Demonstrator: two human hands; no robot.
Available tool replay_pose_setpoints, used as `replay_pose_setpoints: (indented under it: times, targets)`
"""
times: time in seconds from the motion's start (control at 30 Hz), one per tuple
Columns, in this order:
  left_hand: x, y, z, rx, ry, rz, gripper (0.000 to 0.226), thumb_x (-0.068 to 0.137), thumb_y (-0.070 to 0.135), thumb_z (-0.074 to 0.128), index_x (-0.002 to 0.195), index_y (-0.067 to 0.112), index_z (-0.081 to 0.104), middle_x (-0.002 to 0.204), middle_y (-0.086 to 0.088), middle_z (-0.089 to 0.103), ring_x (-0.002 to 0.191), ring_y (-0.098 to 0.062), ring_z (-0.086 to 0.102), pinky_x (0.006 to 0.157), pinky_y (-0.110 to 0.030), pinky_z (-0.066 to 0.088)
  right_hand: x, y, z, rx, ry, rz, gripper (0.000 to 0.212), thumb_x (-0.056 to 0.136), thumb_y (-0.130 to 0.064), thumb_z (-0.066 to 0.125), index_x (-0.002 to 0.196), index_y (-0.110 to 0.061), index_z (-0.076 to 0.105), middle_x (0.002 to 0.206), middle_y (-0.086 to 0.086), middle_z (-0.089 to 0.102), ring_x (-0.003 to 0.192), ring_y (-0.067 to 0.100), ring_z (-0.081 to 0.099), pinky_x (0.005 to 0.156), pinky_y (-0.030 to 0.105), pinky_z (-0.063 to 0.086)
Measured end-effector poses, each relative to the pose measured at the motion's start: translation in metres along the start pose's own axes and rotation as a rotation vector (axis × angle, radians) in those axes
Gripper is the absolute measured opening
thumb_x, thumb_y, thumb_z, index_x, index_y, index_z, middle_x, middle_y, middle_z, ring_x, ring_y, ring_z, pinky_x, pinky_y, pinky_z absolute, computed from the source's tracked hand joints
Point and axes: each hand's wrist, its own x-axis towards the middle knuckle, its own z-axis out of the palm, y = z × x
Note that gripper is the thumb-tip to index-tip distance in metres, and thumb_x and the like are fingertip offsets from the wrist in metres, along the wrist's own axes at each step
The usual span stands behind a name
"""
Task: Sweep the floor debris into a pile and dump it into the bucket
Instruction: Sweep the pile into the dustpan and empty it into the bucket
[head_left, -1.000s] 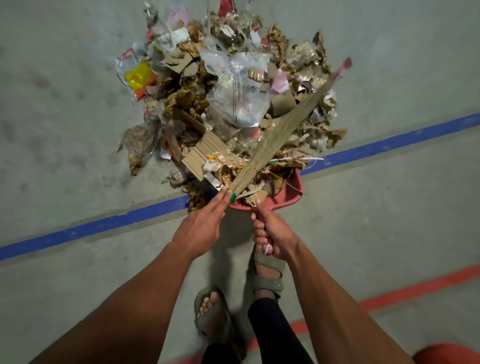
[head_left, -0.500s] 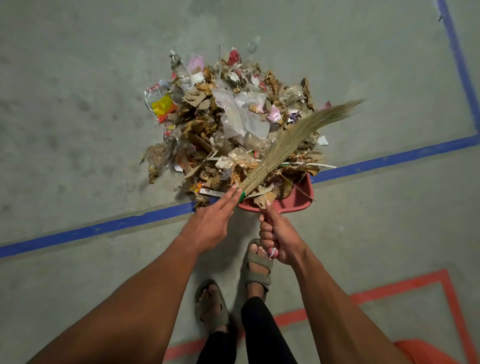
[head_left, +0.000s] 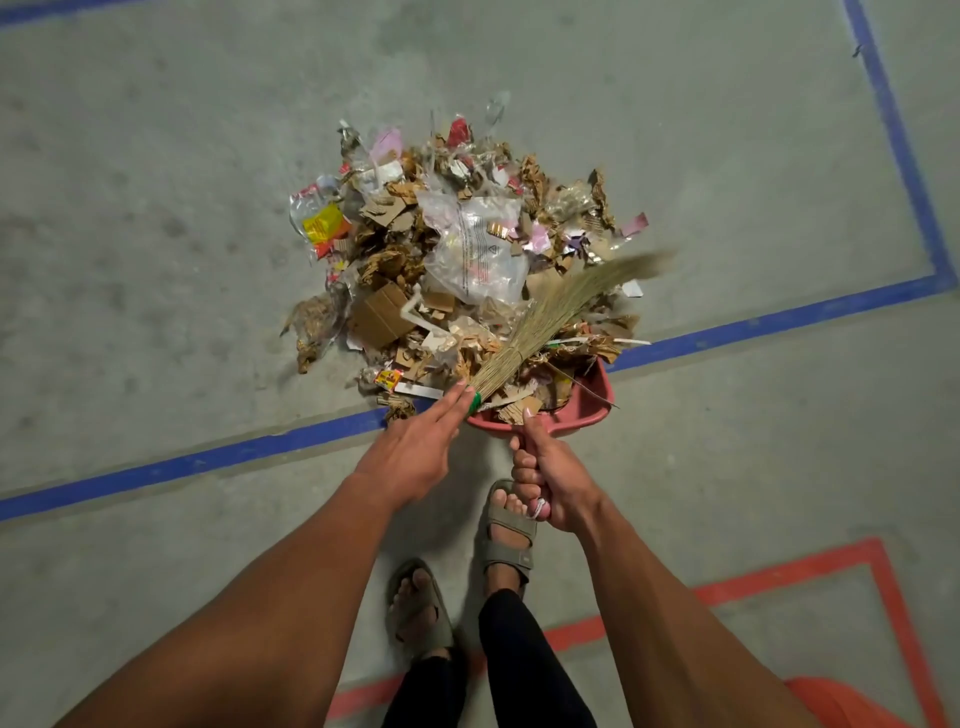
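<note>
A pile of debris (head_left: 457, 270), made of cardboard scraps, plastic bags and wrappers, lies on the concrete floor ahead of me. My left hand (head_left: 415, 452) holds the base of a straw hand broom (head_left: 545, 317), fingers stretched along its green-bound end; the bristles lie across the pile's right side. My right hand (head_left: 545, 483) grips the handle of a red dustpan (head_left: 587, 405), which sits at the pile's near edge and holds cardboard scraps.
A blue tape line (head_left: 208, 460) crosses the floor under the pile's near edge and turns up at the far right. Red tape (head_left: 779, 577) marks a box behind my sandalled feet (head_left: 509, 530). An orange object (head_left: 852, 701) shows at the bottom right corner.
The view has pulled back from the pile. The broom's bristle tip has swung down and toward me across the pile's right side. The dustpan stays at the pile's near edge.
</note>
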Motion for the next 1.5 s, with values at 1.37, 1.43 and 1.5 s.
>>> replay_pose_setpoints:
  times: [1.37,1.43,1.5]
  targets:
    - [-0.324,0.376,-0.174,0.422,-0.095,0.695,0.068,0.109,0.019,0.036,0.166,0.035,0.003,0.172,0.015,0.002,0.139,-0.03,0.05,0.109,-0.043,0.044,-0.515,0.13,-0.056,0.646,0.158,-0.483,0.049,0.09,-0.065,0.066,0.08,-0.018,0.053,0.054,-0.007,0.023,0.035,0.004,0.02,0.032,0.018,0.019]
    - [-0.336,0.404,-0.158,0.451,-0.13,0.736,0.067,0.109,0.019,0.035,0.166,0.036,0.003,0.171,0.017,0.001,0.134,-0.032,0.053,0.105,-0.044,0.048,-0.535,0.148,-0.075,0.699,0.181,-0.502,0.051,0.088,-0.066,0.067,0.081,-0.018,0.053,0.053,-0.007,0.023,0.034,0.004,0.021,0.033,0.019,0.017]
    - [-0.343,0.426,-0.142,0.476,-0.16,0.777,0.068,0.109,0.019,0.034,0.165,0.037,0.002,0.171,0.018,0.0,0.126,-0.036,0.058,0.098,-0.044,0.05,-0.552,0.164,-0.093,0.747,0.206,-0.518,0.051,0.088,-0.065,0.067,0.081,-0.017,0.052,0.053,-0.006,0.023,0.034,0.005,0.021,0.034,0.02,0.015]
